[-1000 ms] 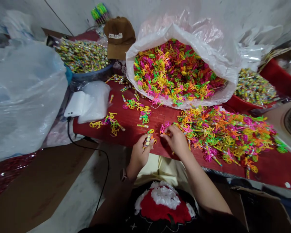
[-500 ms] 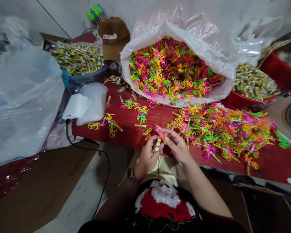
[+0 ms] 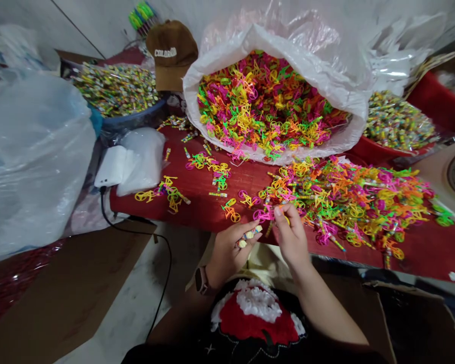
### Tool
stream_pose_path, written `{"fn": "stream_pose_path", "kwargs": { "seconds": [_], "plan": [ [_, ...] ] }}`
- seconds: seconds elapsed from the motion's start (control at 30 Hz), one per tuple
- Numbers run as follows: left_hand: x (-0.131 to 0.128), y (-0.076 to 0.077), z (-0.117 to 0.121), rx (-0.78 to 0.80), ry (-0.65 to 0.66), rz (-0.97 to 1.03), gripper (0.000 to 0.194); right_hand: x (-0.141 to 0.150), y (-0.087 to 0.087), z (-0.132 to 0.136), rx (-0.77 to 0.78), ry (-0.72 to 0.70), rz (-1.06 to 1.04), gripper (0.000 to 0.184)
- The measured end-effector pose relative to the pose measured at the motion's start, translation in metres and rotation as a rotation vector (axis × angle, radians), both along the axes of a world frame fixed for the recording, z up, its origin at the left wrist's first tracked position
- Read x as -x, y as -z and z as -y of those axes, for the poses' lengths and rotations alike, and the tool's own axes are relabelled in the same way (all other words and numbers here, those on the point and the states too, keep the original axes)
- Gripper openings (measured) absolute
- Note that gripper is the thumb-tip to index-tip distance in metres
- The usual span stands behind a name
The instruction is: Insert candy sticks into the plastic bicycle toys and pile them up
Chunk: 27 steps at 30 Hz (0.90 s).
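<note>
My left hand (image 3: pixel 227 250) is closed round a few small wrapped candy sticks (image 3: pixel 250 235), held just off the front edge of the red table (image 3: pixel 197 205). My right hand (image 3: pixel 290 230) pinches a pink plastic toy bicycle (image 3: pixel 263 215) at the table's edge, close beside the left. A broad heap of neon plastic bicycles with candy sticks (image 3: pixel 349 197) lies right of my hands. An orange and green bicycle (image 3: pixel 230 210) lies alone just beyond my left hand. A big white plastic sack (image 3: pixel 273 101) full of bare neon bicycles stands at the back.
A blue basin of wrapped candies (image 3: pixel 116 91) and a brown cap (image 3: pixel 170 53) are back left. A red tub of candies (image 3: pixel 396 126) is back right. A white charger with a black cable (image 3: pixel 111 167), clear bags and a large plastic bag (image 3: pixel 34 156) lie left.
My left hand drew back off the table with the candy sticks. My right hand took a pink bicycle from the heap, brought it to the left hand, then moved it slightly right.
</note>
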<state>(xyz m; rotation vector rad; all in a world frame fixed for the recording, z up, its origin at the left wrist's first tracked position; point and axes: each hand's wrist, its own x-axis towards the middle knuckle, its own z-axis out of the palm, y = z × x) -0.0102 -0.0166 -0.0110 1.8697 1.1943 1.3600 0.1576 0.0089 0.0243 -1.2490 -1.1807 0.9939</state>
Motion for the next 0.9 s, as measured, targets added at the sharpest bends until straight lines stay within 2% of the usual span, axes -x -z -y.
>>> {"fn": "stream_pose_path", "kwargs": {
  "seconds": [0.2, 0.27, 0.37, 0.43, 0.63, 0.73, 0.9],
  "plan": [
    [-0.004, -0.006, 0.005, -0.158, -0.133, -0.025, 0.024, 0.015, 0.002, 0.005, -0.017, 0.128, -0.011, 0.035],
    [-0.004, -0.006, 0.006, -0.167, -0.12, -0.034, 0.021, 0.018, 0.001, 0.006, -0.009, 0.091, -0.039, 0.032],
    [-0.004, -0.006, 0.006, -0.139, -0.093, -0.054, 0.014, 0.021, -0.001, 0.01, 0.03, -0.077, -0.11, 0.028],
    [-0.003, -0.007, 0.007, -0.132, -0.111, -0.06, 0.013, 0.02, -0.001, 0.012, 0.018, -0.138, -0.134, 0.026],
    [0.0, -0.009, 0.01, -0.109, -0.097, -0.12, 0.016, 0.007, -0.001, 0.011, -0.069, -0.194, -0.04, 0.026],
    [0.001, -0.008, 0.009, -0.128, -0.072, -0.141, 0.019, 0.005, -0.001, 0.011, -0.115, -0.149, 0.047, 0.034],
    [0.001, -0.007, 0.01, -0.17, -0.05, -0.233, 0.025, 0.01, -0.003, 0.015, -0.136, -0.108, 0.098, 0.034]
  ]
}}
